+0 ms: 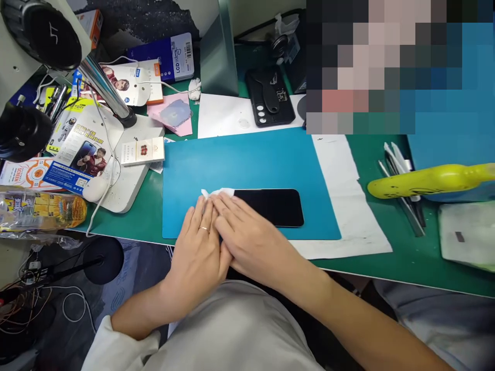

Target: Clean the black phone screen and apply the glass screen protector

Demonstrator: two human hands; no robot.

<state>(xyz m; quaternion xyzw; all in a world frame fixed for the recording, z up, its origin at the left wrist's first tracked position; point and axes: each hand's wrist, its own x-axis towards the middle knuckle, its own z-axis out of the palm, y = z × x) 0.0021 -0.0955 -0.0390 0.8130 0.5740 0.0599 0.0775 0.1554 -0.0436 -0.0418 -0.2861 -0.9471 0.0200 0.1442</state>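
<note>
A smartphone [270, 206] with a dark screen lies flat on the blue mat [232, 159]. Its left end is hidden under my two hands. White tissue [226, 191] shows past my fingertips at the phone's far left edge. My left hand [197, 247], with a ring on one finger, is closed on the tissue over that end. Beside and partly over it, my right hand [247, 232] has its fingers together, pressing the tissue against the phone. Most of the tissue is covered by my fingers.
A black phone case [269, 98] lies behind the mat. On the left stand a microscope base [133, 180], a cigarette pack [143, 151], several packets and a drink bottle [42, 208]. A yellow bottle [425, 181] lies across tools at right. Part of the upper right is pixelated.
</note>
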